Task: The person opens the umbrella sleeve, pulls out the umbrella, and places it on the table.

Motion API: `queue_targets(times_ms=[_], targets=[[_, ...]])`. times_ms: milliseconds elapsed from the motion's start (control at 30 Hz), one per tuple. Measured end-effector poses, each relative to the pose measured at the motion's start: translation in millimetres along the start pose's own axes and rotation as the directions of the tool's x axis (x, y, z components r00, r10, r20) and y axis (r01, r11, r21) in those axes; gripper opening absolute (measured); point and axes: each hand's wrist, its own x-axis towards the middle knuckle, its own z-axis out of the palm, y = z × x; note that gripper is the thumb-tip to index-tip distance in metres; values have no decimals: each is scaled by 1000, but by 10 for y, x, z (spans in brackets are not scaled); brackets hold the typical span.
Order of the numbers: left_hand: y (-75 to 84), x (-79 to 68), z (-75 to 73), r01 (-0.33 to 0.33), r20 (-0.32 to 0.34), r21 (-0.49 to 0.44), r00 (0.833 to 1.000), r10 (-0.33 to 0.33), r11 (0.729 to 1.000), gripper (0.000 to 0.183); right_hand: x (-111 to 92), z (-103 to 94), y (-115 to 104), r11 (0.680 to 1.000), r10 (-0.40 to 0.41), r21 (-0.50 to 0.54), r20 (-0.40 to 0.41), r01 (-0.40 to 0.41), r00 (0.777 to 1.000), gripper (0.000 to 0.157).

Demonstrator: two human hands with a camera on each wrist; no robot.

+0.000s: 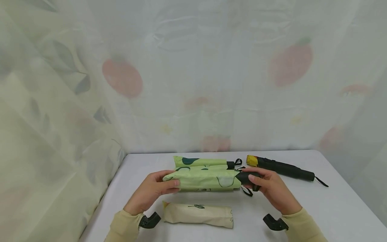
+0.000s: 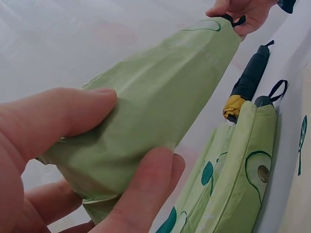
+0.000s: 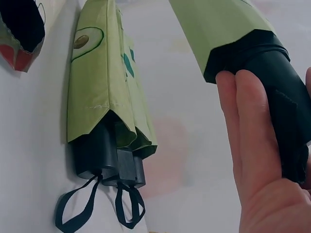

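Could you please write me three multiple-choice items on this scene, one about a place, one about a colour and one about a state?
1. Where does the cream sleeve lie?
A. on the table edge nearest the person
B. by the curtain
C. on the black umbrella

2. What colour is the handle of the held umbrella?
A. yellow
B. black
C. white

3. How is the held umbrella?
A. spread open
B. lying untouched
C. folded, gripped at both ends

Answers:
1 A, it lies between the left hand and right hand, on the person's side of the table.
2 B, the right wrist view shows it black.
3 C, one hand grips each end of the closed cloth.
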Motion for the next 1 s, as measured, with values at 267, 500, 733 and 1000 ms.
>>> queue_targets(times_ms=[267, 500, 733, 1000], targets=[[-20, 13, -23, 5, 2, 9, 1000, -5, 1000, 64, -10, -36, -30, 999, 8, 32, -23, -8, 1000, 39], [0, -8, -52, -7, 5, 18, 1000, 6, 1000, 66, -7, -64, -23, 999, 18, 49, -34, -17, 999, 39], [9, -18, -60, -23, -2, 23, 1000, 23, 999, 61, -18, -97, -26, 999, 3, 41, -41, -1, 999, 40], [-10, 4, -97, -33, -8, 8, 999, 33, 999, 53, -32, -151, -25, 999, -2, 47, -56, 5, 998, 40]])
